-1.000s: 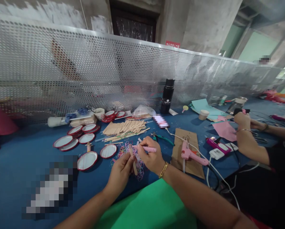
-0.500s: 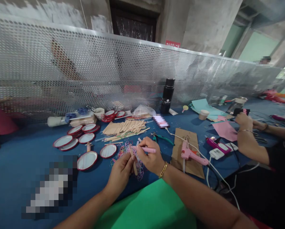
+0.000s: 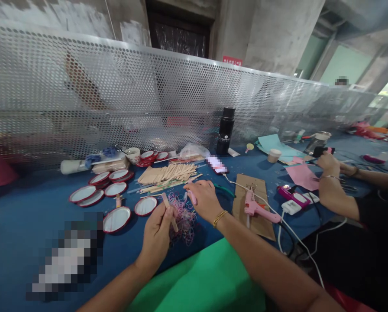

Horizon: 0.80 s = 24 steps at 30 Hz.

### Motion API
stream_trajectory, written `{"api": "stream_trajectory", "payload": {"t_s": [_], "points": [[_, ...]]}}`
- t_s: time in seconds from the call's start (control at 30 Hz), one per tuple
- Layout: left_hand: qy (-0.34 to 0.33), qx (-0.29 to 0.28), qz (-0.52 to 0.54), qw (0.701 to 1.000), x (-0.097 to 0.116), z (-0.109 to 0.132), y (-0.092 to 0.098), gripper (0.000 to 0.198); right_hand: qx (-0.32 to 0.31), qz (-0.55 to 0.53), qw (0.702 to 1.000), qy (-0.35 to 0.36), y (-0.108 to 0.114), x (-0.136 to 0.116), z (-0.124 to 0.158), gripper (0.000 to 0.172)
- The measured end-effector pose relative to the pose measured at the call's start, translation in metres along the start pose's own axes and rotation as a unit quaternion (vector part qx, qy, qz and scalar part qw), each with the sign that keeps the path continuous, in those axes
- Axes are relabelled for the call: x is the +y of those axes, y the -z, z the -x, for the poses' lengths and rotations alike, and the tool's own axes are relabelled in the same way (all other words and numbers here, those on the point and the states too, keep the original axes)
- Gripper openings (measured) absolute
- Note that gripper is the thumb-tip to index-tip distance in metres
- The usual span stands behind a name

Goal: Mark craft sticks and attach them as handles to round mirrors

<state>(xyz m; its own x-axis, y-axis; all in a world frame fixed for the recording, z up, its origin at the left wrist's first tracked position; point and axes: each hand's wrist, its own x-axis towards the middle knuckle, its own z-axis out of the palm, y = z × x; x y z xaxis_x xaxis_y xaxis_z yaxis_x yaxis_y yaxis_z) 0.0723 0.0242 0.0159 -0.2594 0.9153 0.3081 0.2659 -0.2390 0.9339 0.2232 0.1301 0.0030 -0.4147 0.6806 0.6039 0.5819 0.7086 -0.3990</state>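
Observation:
A flat wooden craft stick (image 3: pixel 173 223) is pinched in my left hand (image 3: pixel 157 229), tilted, its upper end standing above the fingers. My right hand (image 3: pixel 205 200), with a gold chain bracelet at the wrist, has a pink pen (image 3: pixel 192 197) tucked in its grip; the fingers reach forward towards the loose sticks, and their tips are partly hidden. Under and between both hands lies a tangled heap of thin coloured loops (image 3: pixel 185 223). Beyond it spreads a pile of wooden craft sticks (image 3: pixel 168 173). A round red-rimmed white disc (image 3: pixel 145 206) lies just left of the heap.
More red-rimmed discs (image 3: pixel 117 219) lie to the left. A pink glue gun (image 3: pixel 260 211) rests on cardboard (image 3: pixel 239 216), its cords trailing right. A black bottle (image 3: pixel 225 132) stands by the perforated metal screen (image 3: pixel 187 91). At the right, a co-worker's hands (image 3: pixel 328 164) hold a dark item.
My right hand has moved the pink pen away from the craft stick and reaches forward. My left hand has shifted slightly left, still holding the stick.

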Motion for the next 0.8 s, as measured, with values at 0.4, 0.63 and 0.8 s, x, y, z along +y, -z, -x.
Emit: {"api": "stream_trajectory", "payload": {"t_s": [0.4,0.63,0.8], "points": [[0.032,0.007,0.109,0.994,0.0014,-0.0013,-0.0042,0.033,-0.155,0.117,0.981,-0.018,-0.0084,-0.0001,-0.0039,0.029],[0.039,0.007,0.134,0.990,0.0031,-0.0018,-0.0051,0.028,-0.166,0.069,0.984,-0.019,-0.0109,0.0017,-0.0047,0.037],[0.030,0.026,0.121,0.992,0.0027,-0.0047,-0.0036,0.024,-0.124,0.036,0.991,-0.030,-0.0059,0.0031,-0.0049,0.026]]}}
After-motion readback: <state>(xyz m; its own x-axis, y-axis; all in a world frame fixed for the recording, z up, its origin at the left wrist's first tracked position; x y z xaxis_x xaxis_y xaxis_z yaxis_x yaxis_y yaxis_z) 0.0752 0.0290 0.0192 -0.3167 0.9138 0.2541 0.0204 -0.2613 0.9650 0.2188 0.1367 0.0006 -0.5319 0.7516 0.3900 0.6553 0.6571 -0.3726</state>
